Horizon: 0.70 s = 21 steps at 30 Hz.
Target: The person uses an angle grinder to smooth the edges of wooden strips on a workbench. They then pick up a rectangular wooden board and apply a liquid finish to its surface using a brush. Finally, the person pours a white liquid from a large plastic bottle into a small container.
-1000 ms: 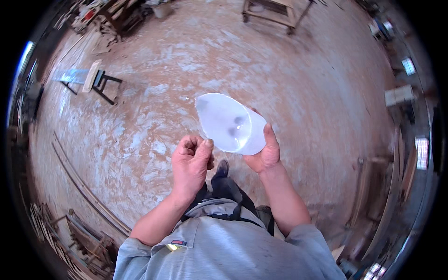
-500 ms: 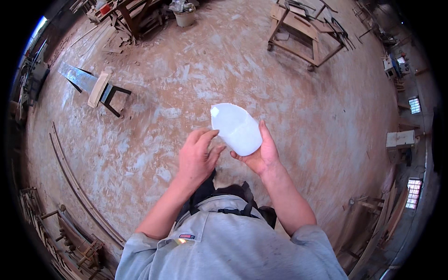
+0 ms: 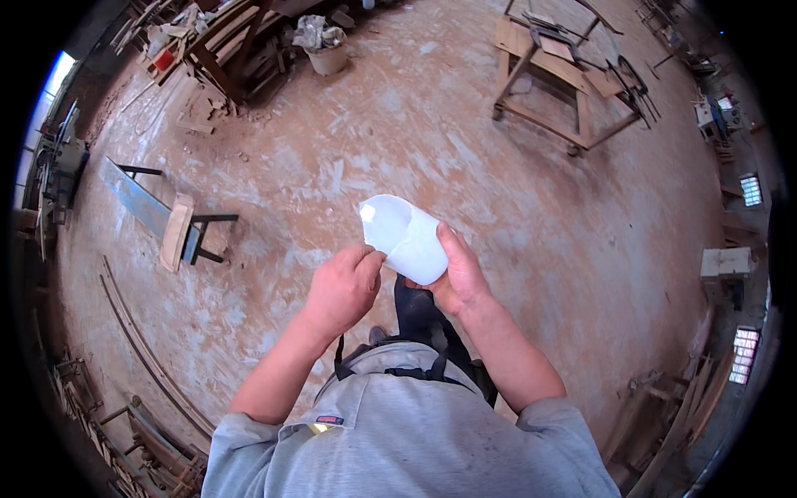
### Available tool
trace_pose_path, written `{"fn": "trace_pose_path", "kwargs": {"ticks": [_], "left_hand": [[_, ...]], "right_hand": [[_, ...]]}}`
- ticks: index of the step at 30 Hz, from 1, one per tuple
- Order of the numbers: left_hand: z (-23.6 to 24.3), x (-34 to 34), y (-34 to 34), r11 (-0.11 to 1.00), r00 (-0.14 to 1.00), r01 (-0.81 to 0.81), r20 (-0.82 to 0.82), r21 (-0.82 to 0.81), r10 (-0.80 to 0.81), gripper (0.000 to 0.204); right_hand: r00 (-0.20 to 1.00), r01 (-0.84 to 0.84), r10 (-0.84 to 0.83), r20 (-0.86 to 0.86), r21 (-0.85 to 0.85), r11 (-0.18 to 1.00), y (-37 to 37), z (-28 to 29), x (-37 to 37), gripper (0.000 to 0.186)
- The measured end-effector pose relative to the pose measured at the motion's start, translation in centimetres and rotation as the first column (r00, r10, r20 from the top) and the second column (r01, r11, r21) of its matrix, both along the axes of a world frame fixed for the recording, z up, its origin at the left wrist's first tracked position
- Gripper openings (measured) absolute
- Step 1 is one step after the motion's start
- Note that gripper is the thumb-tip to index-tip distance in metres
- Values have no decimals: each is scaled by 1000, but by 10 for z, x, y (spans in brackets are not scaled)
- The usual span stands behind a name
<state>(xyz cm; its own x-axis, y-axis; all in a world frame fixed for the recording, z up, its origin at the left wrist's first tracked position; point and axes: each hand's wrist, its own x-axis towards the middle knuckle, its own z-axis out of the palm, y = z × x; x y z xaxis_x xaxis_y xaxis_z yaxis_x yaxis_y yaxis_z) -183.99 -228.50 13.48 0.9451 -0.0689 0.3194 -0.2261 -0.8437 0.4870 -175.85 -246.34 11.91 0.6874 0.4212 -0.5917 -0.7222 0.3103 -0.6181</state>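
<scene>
A white, translucent plastic container (image 3: 419,247) with an open, irregularly cut rim sits between my two hands. My right hand (image 3: 460,274) grips it from the right side, thumb along its wall and fingers underneath. The fingers of my left hand (image 3: 342,289) are curled and pinched at the lower-left edge of the rim; their tips are partly hidden. My grey shirt and dark trousers show below.
A metal bench (image 3: 137,199) with a wooden piece (image 3: 177,232) stands at left, long strips (image 3: 145,340) lying below it. Wood piles (image 3: 232,50) and a bucket (image 3: 326,58) are at upper left, a wheeled wooden cart (image 3: 540,124) at upper right, machines (image 3: 710,116) along the right.
Since half a second ago my left hand's fingers have closed onto the container's edge, and the container is tilted more on its side. The room has shifted in view as my head moved.
</scene>
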Motion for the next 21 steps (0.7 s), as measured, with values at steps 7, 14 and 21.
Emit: {"fn": "trace_pose_path", "kwargs": {"ticks": [7, 14, 21], "left_hand": [[0, 137, 47, 945, 953, -301, 15, 127, 302, 24], [3, 255, 134, 825, 777, -564, -352, -20, 522, 17], [19, 376, 160, 819, 910, -404, -268, -408, 315, 39]], "right_hand": [[988, -59, 58, 143, 4, 998, 72, 6, 150, 67], [952, 61, -26, 306, -106, 992, 121, 2, 282, 70], [900, 64, 73, 429, -296, 953, 202, -2, 385, 72]]}}
